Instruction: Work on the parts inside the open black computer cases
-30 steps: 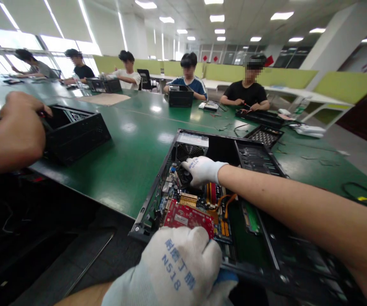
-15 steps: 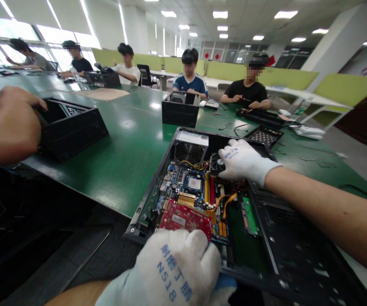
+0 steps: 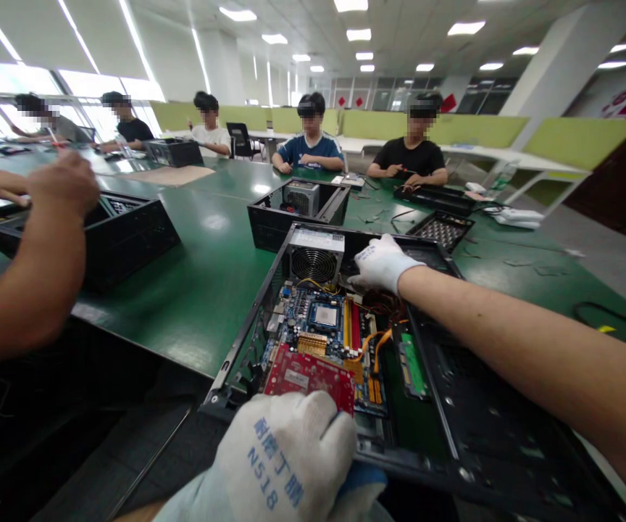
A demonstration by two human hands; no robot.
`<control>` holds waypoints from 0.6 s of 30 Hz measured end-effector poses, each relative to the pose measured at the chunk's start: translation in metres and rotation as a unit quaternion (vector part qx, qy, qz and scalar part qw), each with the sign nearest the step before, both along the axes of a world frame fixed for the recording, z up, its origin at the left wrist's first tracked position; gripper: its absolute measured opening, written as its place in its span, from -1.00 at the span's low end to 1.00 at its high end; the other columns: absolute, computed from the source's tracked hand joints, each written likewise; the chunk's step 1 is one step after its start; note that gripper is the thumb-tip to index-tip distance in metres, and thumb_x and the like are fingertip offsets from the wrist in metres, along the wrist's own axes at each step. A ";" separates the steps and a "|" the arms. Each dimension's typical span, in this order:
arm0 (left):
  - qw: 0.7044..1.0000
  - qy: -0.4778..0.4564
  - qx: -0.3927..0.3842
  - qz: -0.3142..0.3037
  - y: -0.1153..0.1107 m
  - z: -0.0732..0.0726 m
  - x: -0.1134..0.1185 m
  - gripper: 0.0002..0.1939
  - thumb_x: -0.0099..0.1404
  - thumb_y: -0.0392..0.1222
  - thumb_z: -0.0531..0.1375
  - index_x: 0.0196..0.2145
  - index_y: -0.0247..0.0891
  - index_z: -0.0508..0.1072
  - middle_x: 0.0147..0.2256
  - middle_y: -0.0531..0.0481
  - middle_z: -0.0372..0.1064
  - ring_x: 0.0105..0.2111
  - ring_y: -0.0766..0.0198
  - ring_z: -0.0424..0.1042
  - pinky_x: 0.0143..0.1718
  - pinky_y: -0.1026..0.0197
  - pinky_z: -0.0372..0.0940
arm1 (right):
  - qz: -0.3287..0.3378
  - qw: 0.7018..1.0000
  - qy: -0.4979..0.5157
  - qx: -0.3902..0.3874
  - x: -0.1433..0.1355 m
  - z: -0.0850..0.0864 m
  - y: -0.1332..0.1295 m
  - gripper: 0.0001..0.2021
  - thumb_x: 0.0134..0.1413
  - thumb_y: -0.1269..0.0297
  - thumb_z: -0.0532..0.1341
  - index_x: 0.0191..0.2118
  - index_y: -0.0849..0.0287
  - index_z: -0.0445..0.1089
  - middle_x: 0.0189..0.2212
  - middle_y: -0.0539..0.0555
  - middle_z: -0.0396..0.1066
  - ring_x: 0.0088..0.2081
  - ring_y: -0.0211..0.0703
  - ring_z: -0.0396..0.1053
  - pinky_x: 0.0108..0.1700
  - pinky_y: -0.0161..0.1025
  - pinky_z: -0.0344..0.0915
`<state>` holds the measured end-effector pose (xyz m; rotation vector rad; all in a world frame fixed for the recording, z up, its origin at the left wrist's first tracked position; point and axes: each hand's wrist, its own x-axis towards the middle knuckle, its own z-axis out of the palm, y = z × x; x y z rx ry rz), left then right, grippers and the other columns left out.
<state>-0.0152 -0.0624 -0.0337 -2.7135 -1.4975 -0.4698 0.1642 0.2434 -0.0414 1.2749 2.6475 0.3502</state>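
An opened black computer case lies in front of me, its inside facing up. My left hand, in a white glove with blue print, is closed at the near edge of the case, its fingertips hidden. Just beyond it lies a red graphics card. My right hand, gloved too, reaches to the far inside of the case beside the power supply. Its fingers are bent down and hide whatever they hold. A motherboard with a bare processor and a green circuit board are uncovered.
Another open case stands just beyond mine on the green table. At left, a co-worker's arms are over a further case. A perforated black panel lies at far right. Several people sit across the table.
My right hand has shifted inside the case, and the black fan beneath it no longer shows. The case beyond has turned and tipped, showing its power supply. The co-worker's arm at left has risen.
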 end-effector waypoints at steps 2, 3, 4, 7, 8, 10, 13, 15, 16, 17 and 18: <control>1.000 -0.001 -0.003 0.001 0.000 0.001 0.000 -0.74 0.34 0.09 0.28 -0.27 -0.12 0.38 -0.32 0.04 0.47 -0.43 0.16 0.47 -0.50 0.18 0.28 | -0.028 0.999 -0.031 0.015 0.000 0.005 -0.006 -0.51 0.11 -0.14 0.24 -0.22 0.25 0.62 -0.18 0.46 0.59 0.01 0.47 0.46 0.06 0.34 0.23; 1.000 -0.001 -0.007 0.000 0.000 0.001 0.000 -0.75 0.34 0.08 0.28 -0.27 -0.12 0.39 -0.32 0.04 0.48 -0.42 0.16 0.48 -0.49 0.18 0.28 | -0.035 0.998 -0.041 0.019 0.001 0.008 -0.010 -0.51 0.13 -0.13 0.23 -0.21 0.25 0.62 -0.16 0.44 0.59 0.01 0.44 0.47 0.05 0.30 0.24; 1.000 0.000 -0.011 -0.002 0.001 0.001 0.000 -0.76 0.33 0.07 0.28 -0.26 -0.12 0.39 -0.31 0.04 0.48 -0.41 0.16 0.49 -0.49 0.19 0.28 | -0.036 0.998 -0.045 0.019 0.003 0.012 -0.015 -0.51 0.16 -0.14 0.21 -0.18 0.24 0.62 -0.15 0.41 0.60 0.01 0.40 0.47 0.05 0.25 0.25; 1.000 0.004 -0.027 -0.011 0.002 0.001 -0.002 -0.75 0.32 0.08 0.28 -0.23 -0.12 0.41 -0.28 0.03 0.49 -0.41 0.17 0.48 -0.51 0.19 0.26 | -0.032 0.998 -0.041 0.019 0.014 0.026 -0.031 -0.46 0.25 -0.18 0.11 -0.11 0.20 0.60 -0.12 0.35 0.60 0.01 0.30 0.49 0.03 0.13 0.28; 0.999 0.003 -0.029 -0.017 0.002 0.003 -0.003 -0.74 0.33 0.09 0.28 -0.22 -0.12 0.41 -0.27 0.03 0.50 -0.42 0.18 0.48 -0.52 0.19 0.26 | -0.027 0.999 -0.032 0.019 0.021 0.031 -0.036 -0.44 0.27 -0.20 0.08 -0.10 0.19 0.59 -0.12 0.34 0.60 0.00 0.28 0.50 0.03 0.11 0.28; 0.999 -0.007 -0.029 -0.027 0.003 0.010 -0.004 -0.74 0.35 0.08 0.26 -0.18 -0.13 0.43 -0.24 0.02 0.50 -0.41 0.20 0.49 -0.51 0.19 0.26 | -0.011 1.000 0.003 0.015 0.036 0.037 -0.047 -0.44 0.31 -0.19 0.06 -0.09 0.19 0.59 -0.11 0.32 0.60 -0.01 0.24 0.50 0.04 0.08 0.29; 0.998 -0.039 -0.035 -0.018 0.012 0.032 -0.007 -0.82 0.41 0.01 0.20 -0.16 -0.12 0.45 -0.23 0.03 0.50 -0.37 0.23 0.51 -0.45 0.21 0.28 | 0.012 0.995 0.102 0.003 0.067 0.039 -0.064 -0.46 0.32 -0.18 0.08 -0.06 0.18 0.58 -0.07 0.26 0.59 0.00 0.17 0.50 0.07 0.01 0.33; 0.998 -0.047 -0.045 0.001 0.028 0.046 -0.008 -0.83 0.43 -0.01 0.17 -0.19 -0.12 0.47 -0.26 0.05 0.49 -0.34 0.23 0.52 -0.39 0.21 0.31 | 0.015 0.984 0.180 -0.005 0.088 0.036 -0.074 -0.43 0.32 -0.22 0.09 0.01 0.17 0.56 -0.01 0.24 0.57 0.05 0.15 0.47 0.12 0.01 0.35; 0.998 -0.040 -0.050 0.010 0.039 0.051 -0.008 -0.81 0.44 0.00 0.16 -0.20 -0.13 0.48 -0.26 0.04 0.49 -0.32 0.22 0.52 -0.34 0.19 0.33 | 0.014 0.976 0.217 -0.007 0.097 0.034 -0.079 -0.41 0.31 -0.24 0.09 0.05 0.17 0.55 0.03 0.23 0.55 0.09 0.16 0.45 0.15 0.04 0.34; 0.998 -0.025 -0.053 0.017 0.052 0.055 -0.007 -0.80 0.44 0.01 0.16 -0.19 -0.14 0.48 -0.26 0.03 0.49 -0.28 0.19 0.53 -0.27 0.17 0.36 | 0.011 0.968 0.252 -0.008 0.105 0.031 -0.084 -0.40 0.29 -0.25 0.11 0.08 0.17 0.54 0.07 0.23 0.54 0.12 0.17 0.43 0.19 0.07 0.33; 0.998 -0.002 -0.057 0.024 0.067 0.056 -0.006 -0.77 0.44 0.02 0.15 -0.18 -0.15 0.49 -0.25 0.01 0.50 -0.24 0.15 0.54 -0.20 0.13 0.38 | 0.008 0.959 0.282 -0.010 0.113 0.029 -0.089 -0.40 0.28 -0.24 0.13 0.11 0.17 0.53 0.11 0.22 0.52 0.16 0.18 0.42 0.22 0.10 0.32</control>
